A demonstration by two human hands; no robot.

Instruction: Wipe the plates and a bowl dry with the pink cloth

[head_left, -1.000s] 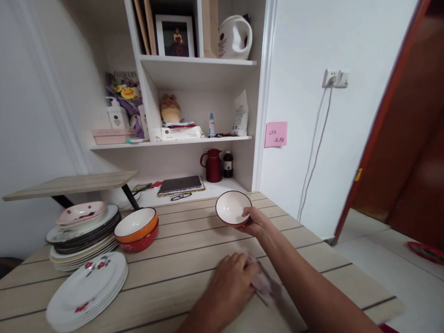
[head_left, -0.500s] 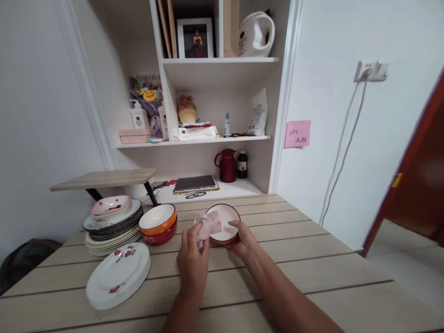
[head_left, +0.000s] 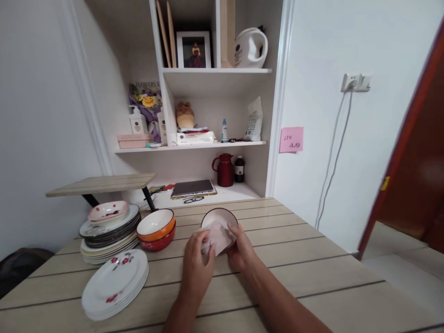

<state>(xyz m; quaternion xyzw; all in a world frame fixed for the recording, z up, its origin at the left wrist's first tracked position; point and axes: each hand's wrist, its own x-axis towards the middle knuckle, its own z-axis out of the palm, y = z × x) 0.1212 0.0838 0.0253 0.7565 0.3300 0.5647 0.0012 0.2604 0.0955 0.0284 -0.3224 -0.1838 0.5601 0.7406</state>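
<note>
Near the middle of the table, my right hand (head_left: 243,247) grips the right side of a dark-rimmed bowl (head_left: 219,215), its thumb over the rim. The bowl tilts toward me, showing its pale inside. A pale pink cloth (head_left: 217,233) lies spread over the lower part of that inside. My left hand (head_left: 198,259) pinches the cloth's left side at the bowl's near-left edge. To the left, an orange bowl (head_left: 156,225) sits inside a red bowl (head_left: 157,243).
White flowered plates (head_left: 114,282) are piled at the left front. Behind them stands a taller plate stack (head_left: 111,233) topped by a pink-dotted bowl (head_left: 108,210). A raised wooden stand (head_left: 100,182), glasses (head_left: 193,200), a laptop (head_left: 192,187) and a red jug (head_left: 225,170) are farther back.
The cloth has gone from bunched up to spread out in the bowl. The bowl now tips more toward me, and my left hand's fingers have shifted lower. The camera view has moved slightly.
</note>
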